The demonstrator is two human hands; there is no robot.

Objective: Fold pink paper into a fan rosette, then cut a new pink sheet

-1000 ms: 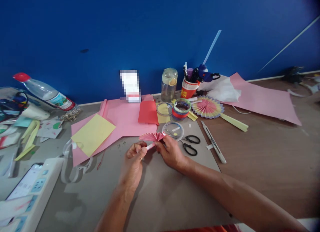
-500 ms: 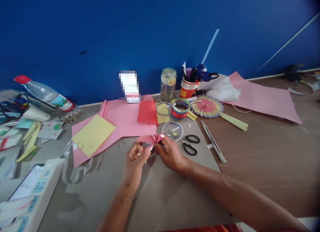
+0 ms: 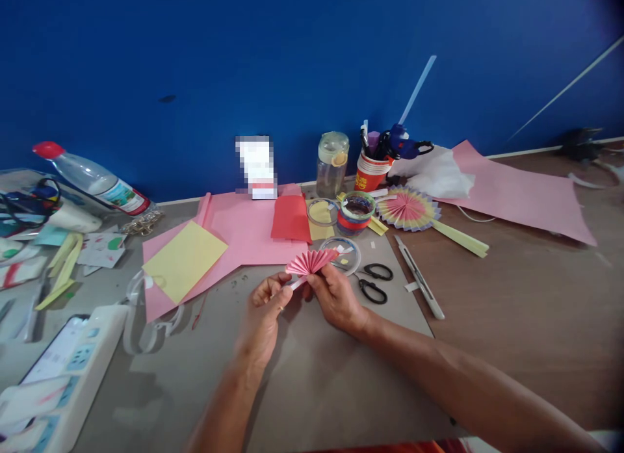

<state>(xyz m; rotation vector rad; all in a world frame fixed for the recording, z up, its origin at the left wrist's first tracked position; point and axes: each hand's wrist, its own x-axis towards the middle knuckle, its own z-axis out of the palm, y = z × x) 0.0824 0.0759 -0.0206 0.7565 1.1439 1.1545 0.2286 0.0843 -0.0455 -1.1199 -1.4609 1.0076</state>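
A small pink pleated paper fan (image 3: pixel 311 261) is spread above the grey mat between my hands. My right hand (image 3: pixel 340 301) is closed on its right side and the gathered base. With thumb and fingers, my left hand (image 3: pixel 267 307) pinches the pale strip-like edge at the fan's lower left. Just beyond my right hand lie black-handled scissors (image 3: pixel 374 290), their blades partly over a clear tape roll (image 3: pixel 357 250). A finished-looking round paper fan (image 3: pixel 408 208) in pink, yellow and purple, with a yellow handle, rests farther back on the right.
A utility knife (image 3: pixel 419 277) lies at the mat's right edge. Pink sheets (image 3: pixel 244 232), a yellow square (image 3: pixel 185 261) and red paper (image 3: pixel 291 219) lie behind my hands. A glass jar (image 3: pixel 333 167) and a red cup of tools (image 3: pixel 371 173) stand near the wall. At left is a power strip (image 3: pixel 97 355).
The pink fan has been tilted up and opened wider, so more pleats show. My left hand still pinches its left edge; the view has shifted slightly.
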